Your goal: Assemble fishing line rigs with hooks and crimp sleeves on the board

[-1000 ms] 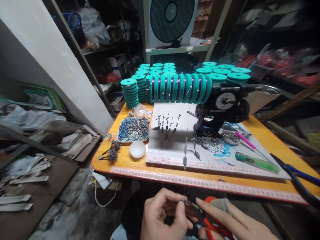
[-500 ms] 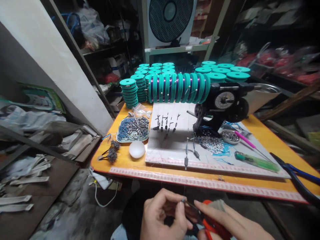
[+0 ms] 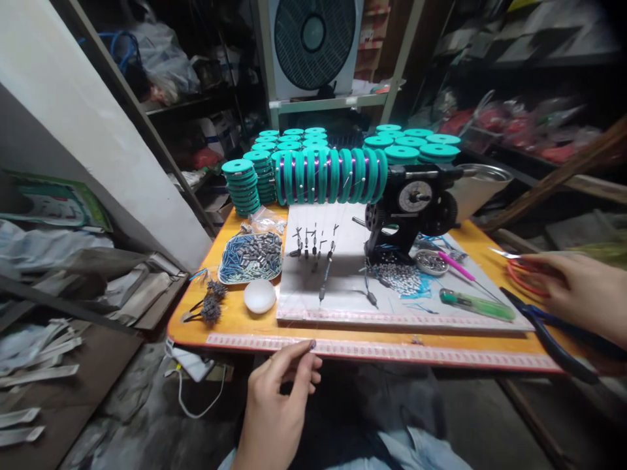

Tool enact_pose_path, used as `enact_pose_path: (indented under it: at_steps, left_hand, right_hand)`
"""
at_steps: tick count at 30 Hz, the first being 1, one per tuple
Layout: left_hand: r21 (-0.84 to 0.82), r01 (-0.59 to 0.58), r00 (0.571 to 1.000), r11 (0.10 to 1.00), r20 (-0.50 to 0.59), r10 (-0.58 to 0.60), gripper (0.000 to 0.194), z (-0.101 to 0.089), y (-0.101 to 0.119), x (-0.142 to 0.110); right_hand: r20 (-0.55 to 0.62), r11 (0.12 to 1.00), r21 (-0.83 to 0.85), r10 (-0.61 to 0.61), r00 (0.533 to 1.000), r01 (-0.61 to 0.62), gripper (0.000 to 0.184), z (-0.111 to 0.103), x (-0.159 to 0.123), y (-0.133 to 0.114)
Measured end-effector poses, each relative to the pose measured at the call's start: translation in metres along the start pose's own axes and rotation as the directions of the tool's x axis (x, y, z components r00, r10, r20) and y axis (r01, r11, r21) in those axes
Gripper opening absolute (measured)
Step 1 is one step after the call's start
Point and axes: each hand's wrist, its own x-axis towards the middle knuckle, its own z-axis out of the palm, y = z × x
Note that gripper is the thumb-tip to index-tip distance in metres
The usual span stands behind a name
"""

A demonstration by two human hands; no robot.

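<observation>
My left hand (image 3: 277, 398) is at the table's front edge, thumb and forefinger pinched on a small dark piece (image 3: 312, 344) too tiny to name. A thin, faint line seems to run up from it toward the board. At the right, my right hand (image 3: 582, 290) is closed around red-handled scissors (image 3: 523, 277), their blades pointing left over the table. Above the white board (image 3: 343, 261) a row of green foam spools (image 3: 330, 176) wound with purple sits on a black geared machine (image 3: 411, 196). Thin lines with dark sinkers (image 3: 322, 292) hang below the spools.
A tray of sinkers and blue tubes (image 3: 251, 256), a white bowl (image 3: 259, 297) and dark spiky clusters (image 3: 211, 308) stand left. Right lie a green cutter (image 3: 477, 305), a pink-handled tool (image 3: 456, 266), metal beads (image 3: 399, 277) and large pliers (image 3: 543, 336). Stacked spools (image 3: 240, 186) stand behind.
My right hand has moved from beside the left hand out to the right side of the table with the scissors. My left hand has shifted left and up, still pinching the small piece.
</observation>
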Motion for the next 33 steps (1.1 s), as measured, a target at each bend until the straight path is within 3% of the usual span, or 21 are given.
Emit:
enact_pose_path:
  at_steps: [3,5,7,10,11,13,14,16,19,22,24,26,28,31,32,33]
  left_hand:
    - [0.071,-0.074,0.995,0.995,0.067,0.069,0.019,0.003,-0.002,0.002]
    - [0.116,-0.134,0.986,0.984,0.117,0.12,0.022,0.007,-0.005,0.004]
    - [0.159,-0.163,0.977,0.974,0.16,0.138,0.029,0.012,-0.008,0.005]
    - [0.167,-0.094,0.982,0.981,0.175,0.064,0.031,0.015,-0.011,0.003]
    - [0.166,-0.088,0.981,0.982,0.185,0.057,0.023,0.012,-0.01,0.002]
    - [0.173,-0.195,0.965,0.965,0.208,0.157,0.009,0.001,-0.006,0.002]
    - [0.191,-0.305,0.941,0.933,0.214,0.264,0.011,-0.009,-0.004,0.004]
    - [0.249,-0.53,0.846,0.811,0.221,0.485,0.02,-0.033,0.0,0.014]
    - [0.539,-0.666,0.708,0.515,0.24,0.664,0.024,-0.072,-0.002,0.037]
    - [0.74,-0.579,0.73,0.341,0.284,0.622,0.016,-0.095,-0.013,0.058]
    - [0.768,-0.56,0.747,0.309,0.308,0.589,0.015,-0.1,-0.021,0.064]
    - [0.757,-0.563,0.754,0.331,0.307,0.58,0.02,-0.095,-0.023,0.064]
    - [0.726,-0.543,0.771,0.422,0.233,0.593,0.03,-0.082,-0.014,0.059]
    - [0.535,-0.532,0.792,0.656,0.041,0.609,0.033,-0.045,0.013,0.056]
    - [0.42,-0.538,0.815,0.731,0.036,0.579,0.034,-0.03,0.023,0.058]
    - [0.297,-0.479,0.874,0.826,0.074,0.48,0.036,-0.014,0.031,0.062]
  right_hand:
    - [-0.011,0.984,-0.176,0.018,1.0,-0.019,0.038,0.005,0.01,0.006]
    - [-0.019,0.972,-0.234,0.016,1.0,-0.02,0.047,0.01,0.012,-0.01]
    - [-0.059,0.966,-0.257,0.01,0.998,-0.025,0.044,0.017,0.013,-0.043]
    - [-0.09,0.985,-0.173,-0.034,0.995,0.018,0.031,0.037,0.02,-0.116]
    - [-0.008,0.991,-0.107,-0.086,0.996,0.085,0.029,0.045,0.026,-0.142]
    - [0.094,0.98,0.11,-0.179,0.979,0.169,0.028,0.066,0.041,-0.187]
    - [0.139,0.975,0.153,-0.182,0.973,0.161,0.029,0.076,0.05,-0.203]
    - [0.185,0.978,0.206,-0.071,0.98,0.032,0.035,0.096,0.071,-0.224]
    - [0.153,0.98,0.192,0.027,0.988,-0.057,0.045,0.117,0.099,-0.23]
    - [0.169,0.977,0.197,0.047,0.984,-0.081,0.041,0.127,0.115,-0.227]
    - [0.175,0.975,0.203,0.049,0.983,-0.084,0.03,0.127,0.117,-0.224]
    - [0.166,0.972,0.216,0.058,0.984,-0.094,0.024,0.125,0.114,-0.223]
    - [0.168,0.963,0.246,0.069,0.983,-0.109,0.023,0.12,0.11,-0.223]
    - [0.224,0.933,0.324,0.085,0.971,-0.156,0.024,0.111,0.107,-0.224]
    - [0.253,0.917,0.356,0.09,0.963,-0.179,0.025,0.108,0.106,-0.226]
    - [0.284,0.899,0.388,0.092,0.954,-0.202,0.027,0.105,0.106,-0.227]
